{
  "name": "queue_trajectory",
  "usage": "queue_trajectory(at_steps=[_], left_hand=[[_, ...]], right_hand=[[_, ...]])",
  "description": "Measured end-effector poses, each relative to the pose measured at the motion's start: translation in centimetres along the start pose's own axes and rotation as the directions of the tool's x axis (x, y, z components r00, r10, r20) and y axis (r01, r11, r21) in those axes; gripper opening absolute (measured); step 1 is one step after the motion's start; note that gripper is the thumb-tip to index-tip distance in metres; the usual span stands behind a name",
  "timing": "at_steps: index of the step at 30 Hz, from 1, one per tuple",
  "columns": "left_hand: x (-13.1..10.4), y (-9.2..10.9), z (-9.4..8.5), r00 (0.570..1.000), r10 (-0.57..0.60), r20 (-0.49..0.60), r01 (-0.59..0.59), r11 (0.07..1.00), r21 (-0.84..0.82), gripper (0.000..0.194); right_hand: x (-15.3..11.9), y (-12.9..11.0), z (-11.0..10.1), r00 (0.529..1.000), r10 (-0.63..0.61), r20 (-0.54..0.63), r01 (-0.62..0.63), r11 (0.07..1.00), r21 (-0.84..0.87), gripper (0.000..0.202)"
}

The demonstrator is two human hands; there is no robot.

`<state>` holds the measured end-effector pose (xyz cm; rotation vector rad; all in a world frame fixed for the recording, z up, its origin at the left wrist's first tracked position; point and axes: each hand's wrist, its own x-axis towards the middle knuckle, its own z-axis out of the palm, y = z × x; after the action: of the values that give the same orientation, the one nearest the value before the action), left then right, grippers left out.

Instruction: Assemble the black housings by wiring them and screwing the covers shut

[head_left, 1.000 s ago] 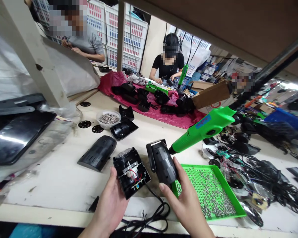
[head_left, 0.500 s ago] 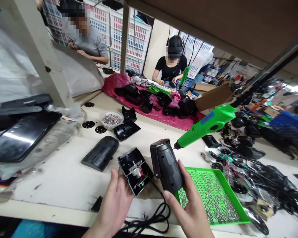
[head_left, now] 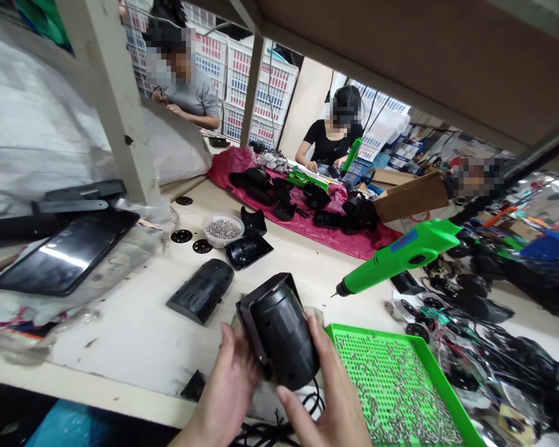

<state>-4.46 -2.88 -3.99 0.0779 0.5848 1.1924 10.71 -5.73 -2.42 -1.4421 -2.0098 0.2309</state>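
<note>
Between my two hands sits a black rounded plastic housing (head_left: 286, 338) with a flat bracket-like flap (head_left: 248, 326) along its left side. My right hand (head_left: 328, 385) grips its right side, thumb at the lower end. My left hand (head_left: 235, 379) cups the left side and underside, where the open housing part with the small motor and wires is now hidden. A black cord (head_left: 314, 397) hangs below the pieces. Right of them a green electric screwdriver (head_left: 400, 257) hangs tilted, its bit apart from the housing.
A green tray (head_left: 423, 347) of screws lies at right, beside tangled wires and parts (head_left: 475, 347). Behind my hands are a curved black shell (head_left: 202, 290), another shell (head_left: 249, 249), a bowl of small metal pieces (head_left: 223, 230) and black discs. Two people work across the bench.
My right hand has brought the rounded housing left and down, over the open part in my left hand, covering its motor and wires. The housing has moved away from the screwdriver's tip.
</note>
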Motion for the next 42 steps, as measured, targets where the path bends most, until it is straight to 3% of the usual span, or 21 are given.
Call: queue_trajectory(at_steps=[11, 22, 29, 35, 42], left_hand=[[-0.2, 0.1, 0.4, 0.989, 0.024, 0.146, -0.024, 1.0, -0.002, 0.064], [-0.1, 0.0, 1.0, 0.991, 0.035, 0.126, -0.037, 0.999, 0.016, 0.067], [0.0, 0.1, 1.9, 0.996, 0.005, 0.092, -0.009, 0.999, 0.045, 0.069], [-0.2, -0.1, 2.9, 0.988, 0.132, -0.083, -0.1, 0.944, 0.313, 0.073], [0.2, -0.1, 3.9, 0.967, 0.185, -0.175, -0.078, 0.869, 0.489, 0.067]], right_hand=[[0.1, 0.2, 1.3, 0.999, -0.001, 0.044, 0.002, 1.0, -0.016, 0.076], [0.0, 0.4, 0.2, 0.987, 0.01, 0.16, 0.004, 0.996, -0.089, 0.079], [-0.1, 0.1, 0.9, 0.992, 0.027, 0.121, -0.015, 0.995, -0.098, 0.079], [0.0, -0.7, 1.3, 0.999, 0.016, 0.041, -0.012, 0.996, -0.089, 0.075], [-0.1, -1.1, 2.2, 0.998, -0.017, -0.061, 0.009, 0.992, -0.127, 0.07]])
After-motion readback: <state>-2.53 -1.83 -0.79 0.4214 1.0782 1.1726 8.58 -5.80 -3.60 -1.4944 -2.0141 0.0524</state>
